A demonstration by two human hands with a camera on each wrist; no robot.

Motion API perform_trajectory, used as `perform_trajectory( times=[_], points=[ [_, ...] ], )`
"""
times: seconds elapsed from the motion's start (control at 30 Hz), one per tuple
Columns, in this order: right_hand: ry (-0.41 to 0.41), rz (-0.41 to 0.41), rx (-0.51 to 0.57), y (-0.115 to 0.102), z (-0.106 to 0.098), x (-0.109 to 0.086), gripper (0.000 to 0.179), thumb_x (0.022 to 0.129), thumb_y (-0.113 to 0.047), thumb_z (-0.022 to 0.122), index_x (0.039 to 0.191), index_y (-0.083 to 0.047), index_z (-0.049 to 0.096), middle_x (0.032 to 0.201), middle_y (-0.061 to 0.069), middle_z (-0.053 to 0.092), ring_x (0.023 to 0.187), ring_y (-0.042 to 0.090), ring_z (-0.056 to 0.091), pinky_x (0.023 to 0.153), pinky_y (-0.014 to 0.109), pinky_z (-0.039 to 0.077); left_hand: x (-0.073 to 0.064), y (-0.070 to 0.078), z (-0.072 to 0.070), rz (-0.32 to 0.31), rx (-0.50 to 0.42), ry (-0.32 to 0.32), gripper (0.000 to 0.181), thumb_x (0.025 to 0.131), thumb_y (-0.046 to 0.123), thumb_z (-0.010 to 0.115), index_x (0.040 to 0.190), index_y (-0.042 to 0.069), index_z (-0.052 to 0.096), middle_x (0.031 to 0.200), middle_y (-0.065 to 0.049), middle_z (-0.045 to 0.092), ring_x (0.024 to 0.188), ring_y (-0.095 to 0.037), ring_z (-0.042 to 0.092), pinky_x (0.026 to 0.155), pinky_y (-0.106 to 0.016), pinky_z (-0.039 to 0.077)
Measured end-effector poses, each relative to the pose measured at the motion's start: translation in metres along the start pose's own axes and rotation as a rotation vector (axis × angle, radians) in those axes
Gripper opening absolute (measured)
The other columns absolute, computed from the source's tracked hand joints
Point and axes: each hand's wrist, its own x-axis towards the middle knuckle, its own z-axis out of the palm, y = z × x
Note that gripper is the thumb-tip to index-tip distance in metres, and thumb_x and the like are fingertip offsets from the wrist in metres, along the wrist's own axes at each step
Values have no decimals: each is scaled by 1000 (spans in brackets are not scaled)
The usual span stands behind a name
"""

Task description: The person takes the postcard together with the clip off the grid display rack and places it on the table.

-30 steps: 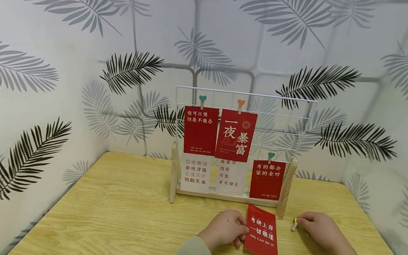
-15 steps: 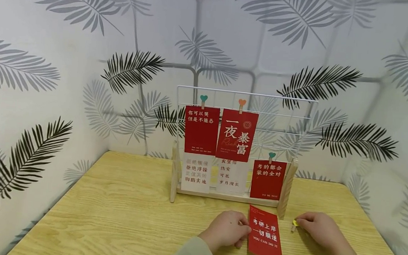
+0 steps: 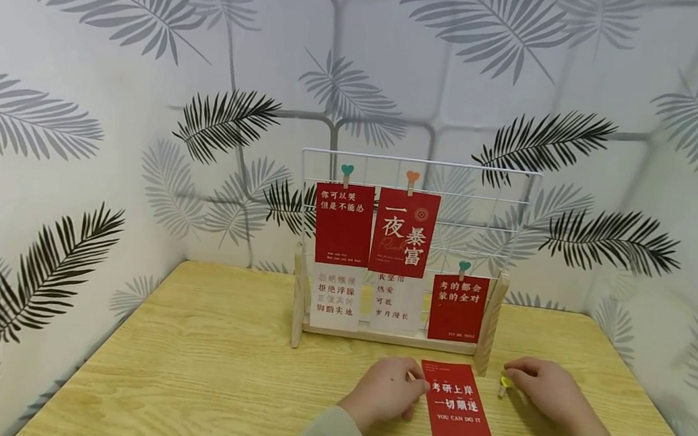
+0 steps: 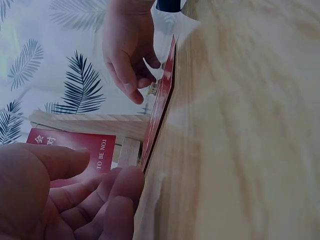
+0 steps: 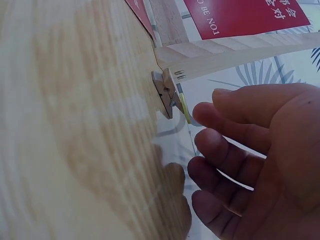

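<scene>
A red card (image 3: 462,412) with white lettering lies on the table in front of the rack. My left hand (image 3: 387,389) rests at its left edge, fingers loosely bent. In the left wrist view, the thumb stands apart from the fingers, and the card (image 4: 161,107) lies beyond the fingertips. To the right of the card is a small wooden clothespin (image 3: 503,385) with a yellow decoration. The fingertips of my right hand (image 3: 546,390) are close beside this clip. In the right wrist view, the clothespin (image 5: 167,95) sits on the table with the fingers spread next to it, not around it.
Behind stands a white wire grid rack (image 3: 476,227) on wooden feet. Heart-topped clips hold red cards (image 3: 343,234) on it, with white cards (image 3: 335,305) below. The wooden table (image 3: 205,356) extends left of the hands, and a leaf-patterned wall covering (image 3: 372,57) rises behind.
The red card has turned and settled flatter on the table, its lower end moving right. The left hand stays at its edge; the right hand has barely moved beside the clothespin.
</scene>
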Motion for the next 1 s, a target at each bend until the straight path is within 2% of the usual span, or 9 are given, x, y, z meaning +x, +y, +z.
perform_trajectory(
  times=[0.37,0.63,0.87,1.0],
  points=[
    [-4,17,70,-11,-6,-1,40,104,-33,56,126,-2,68,125,19,67,120,44,57,94,59,47,0,3,-8,30,-46,30,9,98,34,66,101,25,67,71,1,64,56,-15,59,53,-31,46],
    [2,-7,93,-18,-10,-3,46,104,-41,55,130,-4,65,128,19,65,119,42,58,90,57,50,1,1,-14,48,-67,53,17,100,35,65,109,22,67,81,6,65,64,-13,64,62,-31,47],
    [38,-51,81,-24,-12,-5,47,105,-43,54,129,-5,66,125,17,67,115,40,61,87,56,52,3,2,-20,54,-99,83,25,99,37,65,115,18,69,82,4,67,64,-13,64,57,-31,49],
    [52,-65,79,-28,-13,-7,45,105,-41,54,128,-5,67,124,16,67,114,40,61,86,55,53,3,3,-24,71,-101,92,24,99,37,65,114,18,68,81,2,67,65,-15,64,59,-31,48]
  ],
)
